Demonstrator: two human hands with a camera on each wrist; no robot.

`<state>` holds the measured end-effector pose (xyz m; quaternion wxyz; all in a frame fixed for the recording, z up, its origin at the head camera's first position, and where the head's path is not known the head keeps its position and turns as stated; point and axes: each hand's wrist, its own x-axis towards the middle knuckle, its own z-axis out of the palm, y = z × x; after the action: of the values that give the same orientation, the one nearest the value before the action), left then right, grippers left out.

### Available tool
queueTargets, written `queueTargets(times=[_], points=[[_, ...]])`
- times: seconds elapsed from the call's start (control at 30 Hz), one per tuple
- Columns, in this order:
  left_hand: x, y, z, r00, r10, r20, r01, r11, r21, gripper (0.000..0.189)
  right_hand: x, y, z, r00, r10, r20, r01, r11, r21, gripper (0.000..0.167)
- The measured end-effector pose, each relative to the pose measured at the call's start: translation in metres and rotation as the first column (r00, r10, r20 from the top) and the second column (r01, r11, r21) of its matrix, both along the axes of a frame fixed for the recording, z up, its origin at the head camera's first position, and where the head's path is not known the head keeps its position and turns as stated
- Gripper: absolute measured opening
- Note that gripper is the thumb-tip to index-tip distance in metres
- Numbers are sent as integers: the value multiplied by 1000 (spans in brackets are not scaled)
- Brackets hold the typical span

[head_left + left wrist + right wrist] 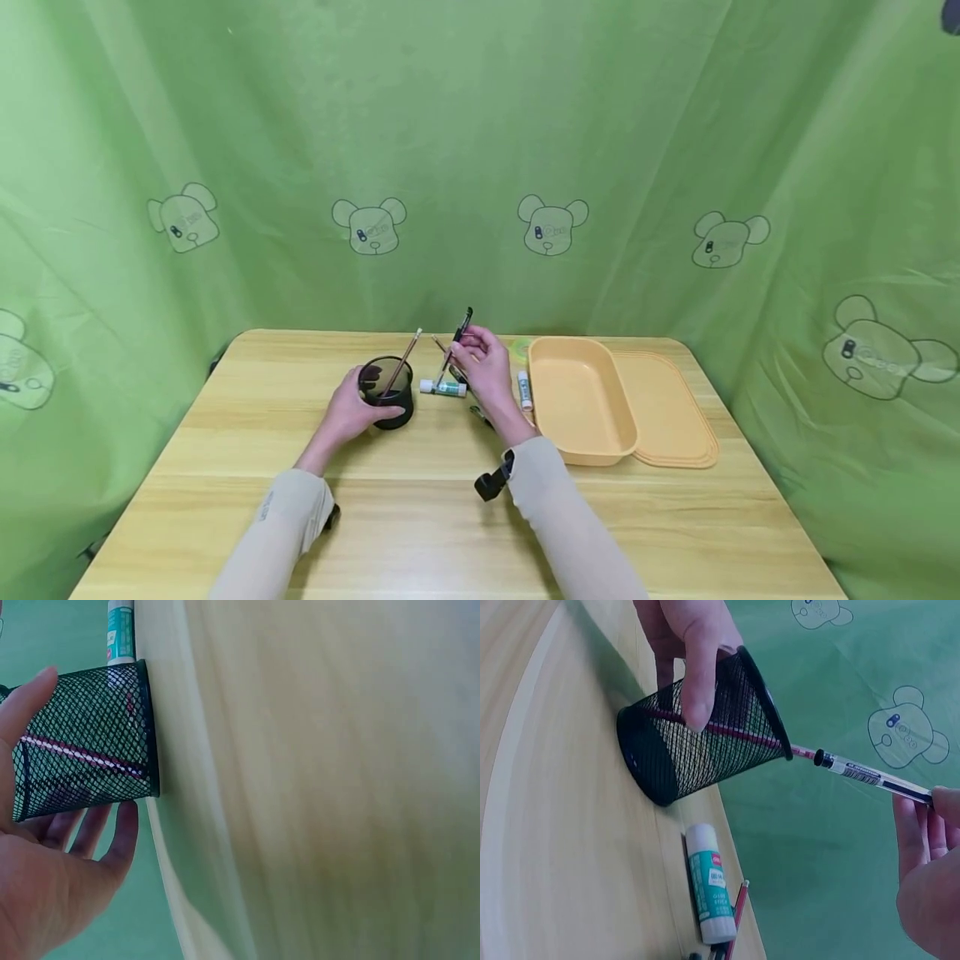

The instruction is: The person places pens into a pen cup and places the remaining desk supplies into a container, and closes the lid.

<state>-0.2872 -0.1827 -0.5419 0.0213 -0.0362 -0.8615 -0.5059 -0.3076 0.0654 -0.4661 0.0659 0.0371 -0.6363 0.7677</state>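
My left hand (349,412) grips a black mesh pen holder (90,712), thumb on one side and fingers on the other. The holder stands upright on the table. One pencil (406,358) leans inside it, its eraser end above the rim. To its right, my right hand (483,367) pinches a clear-barrelled pen (870,777) with a black core. The pen is tilted in the air, and its free end points toward the holder's mouth, outside the rim. Below the pen, a white and green glue stick (710,885) lies on the table.
A second glue stick (524,392) lies beside an orange plastic box (583,400), with its flat lid (671,408) to the right. Another pencil (739,904) and dark pens (481,414) lie near my right hand. A green curtain (465,125) hangs behind the table.
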Motion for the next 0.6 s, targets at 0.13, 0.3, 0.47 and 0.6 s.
queueTargets(times=[0.13, 0.3, 0.47, 0.6], points=[[-2, 4, 2, 1000, 11, -21, -12, 999, -46, 98, -1, -6, 3, 1000, 3, 4, -2, 1000, -31, 35], [-1, 7, 4, 999, 22, -30, -24, 997, -67, 100, -3, -14, 3, 1000, -3, 19, 4, 999, -41, 32], [0, 9, 4, 999, 35, -20, -36, 998, -56, 102, -5, -21, 0, 999, -36, 11, 36, 996, -76, 30], [2, 12, 1, 999, 29, -24, -30, 998, -54, 105, -6, -25, -4, 998, -65, -16, 64, 995, -77, 30]])
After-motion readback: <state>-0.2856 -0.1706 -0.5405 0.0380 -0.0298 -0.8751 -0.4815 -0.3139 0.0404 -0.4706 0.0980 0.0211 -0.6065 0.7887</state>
